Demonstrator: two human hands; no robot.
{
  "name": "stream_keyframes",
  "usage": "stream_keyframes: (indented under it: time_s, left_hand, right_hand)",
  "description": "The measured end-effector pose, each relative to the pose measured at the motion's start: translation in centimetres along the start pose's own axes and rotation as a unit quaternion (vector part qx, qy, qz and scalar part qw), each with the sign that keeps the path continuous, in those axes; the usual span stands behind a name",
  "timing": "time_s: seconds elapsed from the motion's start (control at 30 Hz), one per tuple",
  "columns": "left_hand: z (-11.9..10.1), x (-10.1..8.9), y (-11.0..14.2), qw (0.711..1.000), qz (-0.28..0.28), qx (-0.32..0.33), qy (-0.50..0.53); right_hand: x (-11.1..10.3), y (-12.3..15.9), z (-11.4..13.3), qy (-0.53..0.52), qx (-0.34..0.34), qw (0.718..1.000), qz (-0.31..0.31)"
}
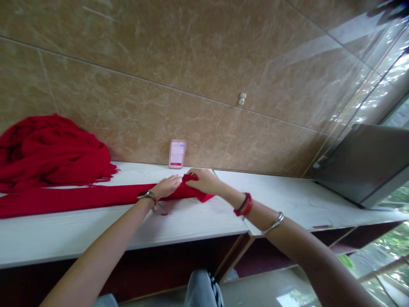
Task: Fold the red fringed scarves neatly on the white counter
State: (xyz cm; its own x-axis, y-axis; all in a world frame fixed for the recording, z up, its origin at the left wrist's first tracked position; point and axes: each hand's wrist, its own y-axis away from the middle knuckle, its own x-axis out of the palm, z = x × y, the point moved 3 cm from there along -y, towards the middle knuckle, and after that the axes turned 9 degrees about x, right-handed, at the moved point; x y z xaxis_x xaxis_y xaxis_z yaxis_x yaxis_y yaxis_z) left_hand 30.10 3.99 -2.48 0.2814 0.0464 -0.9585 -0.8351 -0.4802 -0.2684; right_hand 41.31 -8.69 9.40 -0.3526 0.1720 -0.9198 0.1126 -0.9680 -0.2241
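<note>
A long red scarf (76, 201) lies as a narrow folded strip along the white counter, running from the left edge to both hands. My left hand (168, 186) rests on it with fingers stretched out, pressing the strip flat. Just to the right, my right hand (201, 181) grips the scarf's end, which is bunched and lifted between the fingers and thumb. A corner of red cloth hangs below that hand onto the counter. The right fingertips are partly hidden by the cloth.
A heap of red fringed cloth (54, 149) sits at the back left. A phone (177, 154) leans upright against the tiled wall (204, 55). A small white figure (242, 99) is on the wall. At right stands a grey box-like appliance (367, 162) on the white counter (275, 196), with open shelves below.
</note>
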Motion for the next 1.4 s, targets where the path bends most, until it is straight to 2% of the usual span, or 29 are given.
stream_keyframes:
  time_s: [0.1, 0.17, 0.2, 0.27, 0.37, 0.43, 0.5, 0.57, 0.7, 0.77, 0.83, 0.9, 0.97, 1.0, 1.07, 1.13, 1.2, 1.27, 1.3, 1.37, 1.4]
  left_hand:
    - [3.5, -1.0, 3.5, 0.999, -0.003, -0.048, -0.020]
    - [4.4, -1.1, 5.5, 0.998, -0.002, -0.051, -0.030]
    - [4.6, -0.9, 6.3, 0.998, 0.002, -0.049, -0.034]
    - [4.4, -0.4, 7.4, 0.998, 0.004, -0.050, -0.045]
    - [3.8, 0.2, 8.0, 0.996, 0.009, -0.052, -0.074]
    - [3.5, 0.4, 8.1, 0.995, 0.015, -0.044, -0.093]
    - [3.5, 0.3, 8.0, 0.994, 0.024, -0.036, -0.103]
    - [3.5, 0.3, 8.0, 0.993, 0.030, -0.028, -0.109]
    - [3.5, 0.1, 8.3, 0.991, 0.036, -0.021, -0.129]
    - [3.8, 0.0, 9.0, 0.989, 0.041, -0.018, -0.142]
    - [4.4, -0.3, 10.1, 0.987, 0.048, -0.009, -0.154]
    - [5.1, -0.8, 11.5, 0.985, 0.054, 0.009, -0.163]
    - [5.9, -1.3, 12.8, 0.984, 0.059, 0.021, -0.169]
    - [6.2, -1.6, 13.4, 0.983, 0.064, 0.024, -0.170]
    - [6.7, -1.9, 14.2, 0.983, 0.074, 0.029, -0.168]
    - [7.0, -2.2, 14.7, 0.984, 0.079, 0.038, -0.156]
    - [7.3, -2.4, 14.9, 0.986, 0.079, 0.043, -0.140]
    - [7.6, -2.8, 14.6, 0.988, 0.081, 0.037, -0.124]
    - [7.6, -3.0, 14.2, 0.989, 0.083, 0.034, -0.118]
    - [7.1, -3.5, 12.9, 0.990, 0.085, 0.032, -0.110]
    - [6.7, -3.7, 11.9, 0.990, 0.082, 0.029, -0.107]
  right_hand:
    - [6.9, 2.4, 2.5, -0.104, -0.065, 0.987, 0.098]
    - [9.0, 3.0, 2.6, -0.149, -0.083, 0.977, 0.127]
    - [9.2, 2.9, 2.1, -0.156, -0.078, 0.977, 0.121]
    - [8.4, 2.1, 0.0, -0.134, -0.038, 0.988, 0.069]
    - [6.3, 0.7, -4.6, -0.027, 0.039, 0.998, -0.028]
    - [6.0, 0.4, -7.1, 0.056, 0.020, 0.998, -0.023]
    - [6.7, 0.7, -8.2, 0.114, -0.043, 0.992, 0.024]
    - [8.0, 1.0, -7.7, 0.143, -0.103, 0.982, 0.074]
    - [9.9, 0.2, -3.9, 0.165, -0.179, 0.961, 0.134]
    - [9.7, -0.6, -2.5, 0.154, -0.213, 0.951, 0.166]
    - [8.2, -1.2, -2.8, 0.097, -0.230, 0.951, 0.183]
    - [5.7, -1.5, -5.4, -0.011, -0.213, 0.964, 0.157]
    - [2.8, -1.2, -10.0, -0.157, -0.170, 0.967, 0.103]
    - [1.5, -0.8, -12.9, -0.234, -0.126, 0.962, 0.070]
    - [-0.5, 0.5, -19.6, -0.356, 0.009, 0.934, -0.002]
    - [-1.7, 2.7, -26.2, -0.415, 0.183, 0.888, -0.079]
    - [-2.6, 5.2, -31.2, -0.415, 0.234, 0.872, -0.111]
    - [-3.5, 7.4, -34.8, -0.417, 0.267, 0.858, -0.134]
    - [-4.0, 8.1, -36.0, -0.418, 0.289, 0.845, -0.164]
    - [-4.9, 8.7, -36.9, -0.399, 0.345, 0.809, -0.261]
    - [-5.2, 8.5, -36.4, -0.377, 0.363, 0.794, -0.311]
